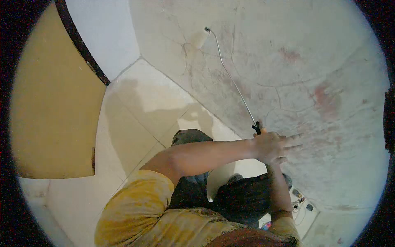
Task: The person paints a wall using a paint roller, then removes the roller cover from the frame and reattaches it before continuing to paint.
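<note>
A paint roller (233, 81) with a long thin metal rod reaches up and left across the wall. Its pale roller end, with a black tip (207, 29), is at the wall near the top. The rod's black handle (257, 128) runs down into my overlapping hands. My left hand (269, 146) lies over the handle area, its fingers stretched out to the right towards the wall. Under it, my right hand (275, 162) comes up from below and appears closed around the handle. Most of my right hand's fingers are hidden by the left.
The grey wall (304, 37) shows cracks and reddish patches. A brown door panel (57, 99) stands at the left, above pale floor tiles (135, 136). My bent legs (242, 197) are below my arms. Small items with cords (302, 201) lie on the floor at lower right.
</note>
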Demonstrator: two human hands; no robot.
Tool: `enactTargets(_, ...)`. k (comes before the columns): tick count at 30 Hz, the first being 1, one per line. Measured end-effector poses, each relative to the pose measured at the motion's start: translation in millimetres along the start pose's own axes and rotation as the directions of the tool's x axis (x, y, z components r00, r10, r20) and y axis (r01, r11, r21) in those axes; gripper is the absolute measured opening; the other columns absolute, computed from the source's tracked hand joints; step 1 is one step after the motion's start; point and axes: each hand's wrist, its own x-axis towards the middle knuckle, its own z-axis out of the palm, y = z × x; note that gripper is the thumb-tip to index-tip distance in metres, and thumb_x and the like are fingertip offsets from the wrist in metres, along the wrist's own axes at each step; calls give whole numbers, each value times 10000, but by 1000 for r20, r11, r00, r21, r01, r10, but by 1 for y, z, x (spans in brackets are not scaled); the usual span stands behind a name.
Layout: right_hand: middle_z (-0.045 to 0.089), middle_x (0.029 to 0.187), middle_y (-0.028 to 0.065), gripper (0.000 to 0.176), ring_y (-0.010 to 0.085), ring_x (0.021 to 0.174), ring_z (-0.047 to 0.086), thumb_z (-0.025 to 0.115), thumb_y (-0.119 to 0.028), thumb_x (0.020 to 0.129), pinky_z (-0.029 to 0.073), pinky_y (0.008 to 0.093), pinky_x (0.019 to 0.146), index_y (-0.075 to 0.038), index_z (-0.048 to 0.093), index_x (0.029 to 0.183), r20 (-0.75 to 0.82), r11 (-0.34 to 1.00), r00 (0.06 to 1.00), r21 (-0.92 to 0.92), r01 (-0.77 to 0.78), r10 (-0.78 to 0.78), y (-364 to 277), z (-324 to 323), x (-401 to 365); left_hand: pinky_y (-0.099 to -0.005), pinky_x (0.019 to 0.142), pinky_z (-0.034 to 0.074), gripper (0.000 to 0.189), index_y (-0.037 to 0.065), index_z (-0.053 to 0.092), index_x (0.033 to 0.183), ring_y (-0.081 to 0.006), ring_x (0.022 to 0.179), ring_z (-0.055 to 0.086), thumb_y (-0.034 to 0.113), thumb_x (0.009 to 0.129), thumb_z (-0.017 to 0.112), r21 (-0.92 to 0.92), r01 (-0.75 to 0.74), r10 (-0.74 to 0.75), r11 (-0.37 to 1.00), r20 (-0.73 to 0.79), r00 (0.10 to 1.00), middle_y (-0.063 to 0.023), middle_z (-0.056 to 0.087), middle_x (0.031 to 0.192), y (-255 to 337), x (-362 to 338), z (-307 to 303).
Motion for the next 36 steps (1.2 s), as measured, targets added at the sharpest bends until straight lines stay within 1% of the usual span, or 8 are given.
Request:
enactTargets(4,633,1074,186,387,341,980,609,602,-268,894,477,391,811,-71,554,1224,-42,1000,999,14,-4,4,5,7,-5,-444,704,554,679,80,367,1433,-350,946,645,306,841,611,17,25,-26,1000,107,994,-213,217,1536,0,0,12)
enactTargets(9,633,1073,187,384,342,979,609,601,-266,894,477,392,810,-71,555,1221,-61,1000,998,22,-6,8,9,10,-9,-396,666,563,692,70,374,1427,-341,1002,641,295,825,631,-16,34,-34,999,39,999,-216,224,1533,-10,-4,17)
enactTargets(16,633,1072,187,380,343,978,609,600,-263,893,477,394,810,-70,556,1217,-53,999,998,-17,-41,40,30,-8,-30,-399,653,570,687,67,410,1404,-324,983,653,321,810,646,-6,71,-71,997,77,995,-222,251,1520,-7,-2,5)
enactTargets(19,633,1072,187,378,344,978,609,600,-262,893,477,395,810,-70,556,1216,-67,999,997,-11,-31,30,27,1,-24,-402,658,572,654,70,411,1402,-326,954,660,322,835,619,10,36,-37,999,35,999,-218,256,1518,-9,-4,10)
enactTargets(25,634,1071,188,375,345,978,609,599,-260,893,477,396,810,-70,557,1213,-88,1000,996,12,-7,8,22,14,-5,-399,711,572,577,53,432,1384,-345,973,655,316,887,563,59,67,-73,996,106,992,-210,272,1514,-10,-4,21)
enactTargets(31,634,1070,188,371,346,977,609,598,-258,892,477,398,810,-70,557,1209,-88,1000,996,5,-9,10,24,15,-12,-388,706,573,575,55,453,1371,-342,980,655,305,870,583,48,28,-26,998,-40,999,-211,275,1512,-10,-4,19)
enactTargets(34,634,1070,188,369,347,977,609,597,-257,892,477,398,810,-70,558,1208,-79,1000,997,0,-22,22,27,11,-17,-378,683,575,590,49,457,1365,-329,989,656,303,852,601,-11,69,-68,998,77,995,-212,292,1503,-9,-2,11)
enactTargets(36,634,1069,188,368,347,977,609,597,-256,892,477,399,810,-70,558,1207,-79,1000,997,3,-22,23,27,11,-16,-374,674,577,589,32,483,1339,-322,991,657,305,836,622,14,50,-51,999,60,997,-214,299,1497,-10,-1,11)
